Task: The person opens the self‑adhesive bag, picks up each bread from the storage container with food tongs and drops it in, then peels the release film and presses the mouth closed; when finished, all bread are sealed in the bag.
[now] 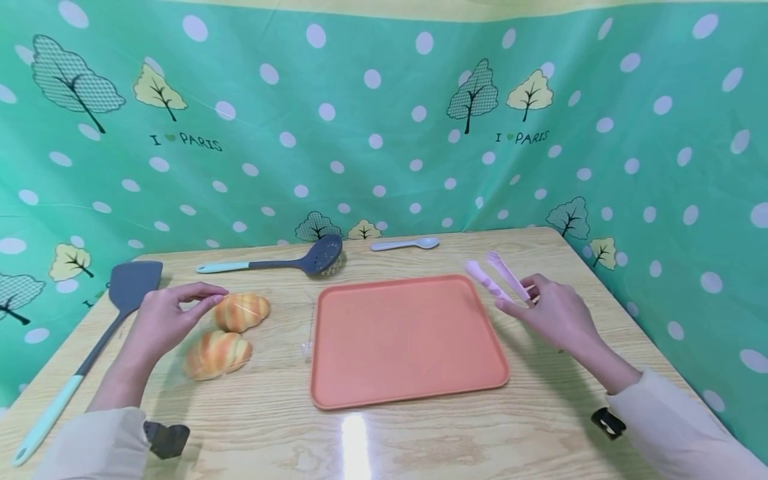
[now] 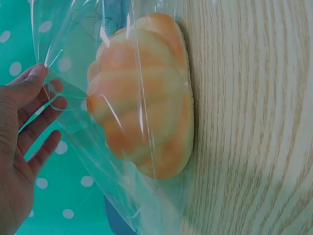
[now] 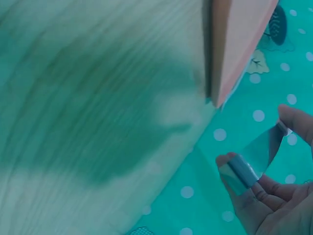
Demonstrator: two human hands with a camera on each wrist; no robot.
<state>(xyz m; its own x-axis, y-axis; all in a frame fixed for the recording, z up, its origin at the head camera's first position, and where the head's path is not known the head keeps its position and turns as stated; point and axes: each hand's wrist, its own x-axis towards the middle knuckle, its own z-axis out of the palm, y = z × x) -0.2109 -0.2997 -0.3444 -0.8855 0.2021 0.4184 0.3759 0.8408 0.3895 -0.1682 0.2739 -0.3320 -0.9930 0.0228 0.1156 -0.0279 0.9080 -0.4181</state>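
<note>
My left hand (image 1: 159, 323) is at the left of the table, thumb and fingertips pinching the edge of a clear plastic bag (image 2: 73, 117). Inside the bag lie two croissant-shaped bread rolls, a far roll (image 1: 241, 312) and a near roll (image 1: 217, 355); in the left wrist view the bag rises in creases toward the fingers. To the right of the pink tray (image 1: 408, 340), my right hand (image 1: 561, 313) holds pale pink tongs (image 1: 489, 285) by their rear end. The tongs' two arms are spread, pointing away and to the left, with nothing between them.
A dark turner (image 1: 135, 287) with a mint handle lies along the left edge. Toward the back rest a slotted spoon (image 1: 324, 255) and a small pale spoon (image 1: 405, 245). A green dotted curtain (image 1: 372, 133) hangs behind and beside the wooden table (image 1: 432, 440).
</note>
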